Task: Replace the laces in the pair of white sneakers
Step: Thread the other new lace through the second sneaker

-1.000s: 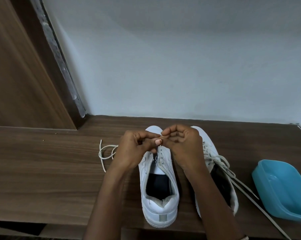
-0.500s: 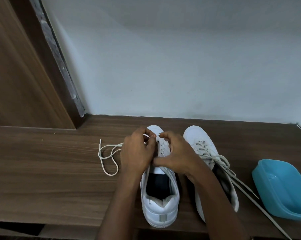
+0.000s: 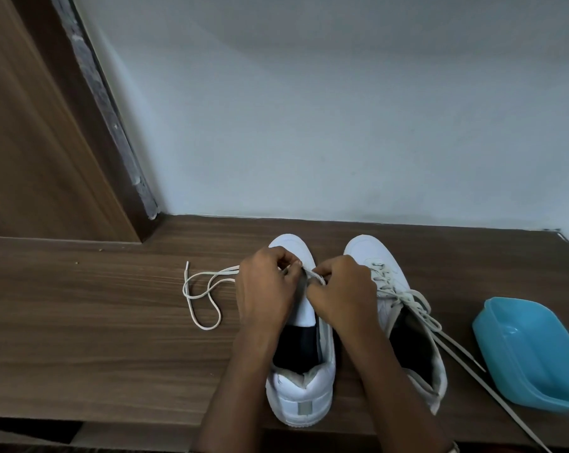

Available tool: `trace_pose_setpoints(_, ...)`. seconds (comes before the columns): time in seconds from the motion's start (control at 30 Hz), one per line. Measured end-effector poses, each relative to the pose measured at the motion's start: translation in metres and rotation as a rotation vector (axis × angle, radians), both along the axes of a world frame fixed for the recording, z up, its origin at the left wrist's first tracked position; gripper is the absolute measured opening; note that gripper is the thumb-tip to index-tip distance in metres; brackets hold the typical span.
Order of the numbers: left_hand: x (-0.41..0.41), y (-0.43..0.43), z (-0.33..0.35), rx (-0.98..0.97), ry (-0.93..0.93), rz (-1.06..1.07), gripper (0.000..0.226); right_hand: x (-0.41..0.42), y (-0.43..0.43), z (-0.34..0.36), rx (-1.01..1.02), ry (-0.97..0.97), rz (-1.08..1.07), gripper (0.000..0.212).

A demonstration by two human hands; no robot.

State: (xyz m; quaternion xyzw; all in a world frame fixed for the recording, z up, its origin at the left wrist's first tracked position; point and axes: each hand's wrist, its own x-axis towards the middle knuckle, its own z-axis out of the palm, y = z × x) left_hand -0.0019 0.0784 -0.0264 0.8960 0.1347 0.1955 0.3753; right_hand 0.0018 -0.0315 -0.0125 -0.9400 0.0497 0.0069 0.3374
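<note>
— Looking down at the wooden tabletop (image 3: 96,338), what do both hands have hold of?

— A white lace (image 3: 204,289). The left hand (image 3: 267,289) and the right hand (image 3: 342,299) meet over the front eyelets of the left sneaker (image 3: 301,393), fingers curled in, each grip pinched narrow on a short stretch of that lace between them.

— And the loose end?

— It runs out from under the left hand and curls in loops on the bare wood just left of the shoe, its tip pointing toward the wall (image 3: 342,109).

— Is it through an eyelet?

— Probably, but the knuckles cover that spot, so I cannot say which hole.

— How does the shoe sit?

— Upright, toe to the wall, heel toward the person. Its white tongue shows below the hands, and the dark lining of the opening is exposed.

— The other shoe?

— The right sneaker (image 3: 387,276) stands just beside it, toe the same way, partly hidden by the right forearm. It is laced with a greyer lace (image 3: 417,308), loosened, whose two ends trail across the wood toward the near right edge.

— Anything else?

— A light blue plastic tub (image 3: 538,351) lies near the right edge, tipped so its hollow faces up and left; one trailing end passes close by it
</note>
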Motion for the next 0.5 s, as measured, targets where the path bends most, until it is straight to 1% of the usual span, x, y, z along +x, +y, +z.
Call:
trace_pose_setpoints(0.07,0.000,-0.001,-0.002,0.050,0.022,0.036,0.008,0.002,-0.003,0.001,0.031,0.002,-0.008,0.022)
trace_pose_setpoints(0.13,0.000,0.001,-0.004,0.043,0.033,0.057,0.009,0.004,-0.006,0.003,0.066,0.012,-0.007,0.020)
trace_pose_setpoints(0.37,0.003,0.004,-0.005,0.047,0.066,-0.020,0.008,0.007,-0.013,0.001,0.165,0.046,-0.001,0.028)
trace_pose_setpoints(0.5,0.005,0.007,-0.006,0.054,0.072,-0.055,0.007,0.007,-0.017,0.000,0.213,0.055,0.013,0.028)
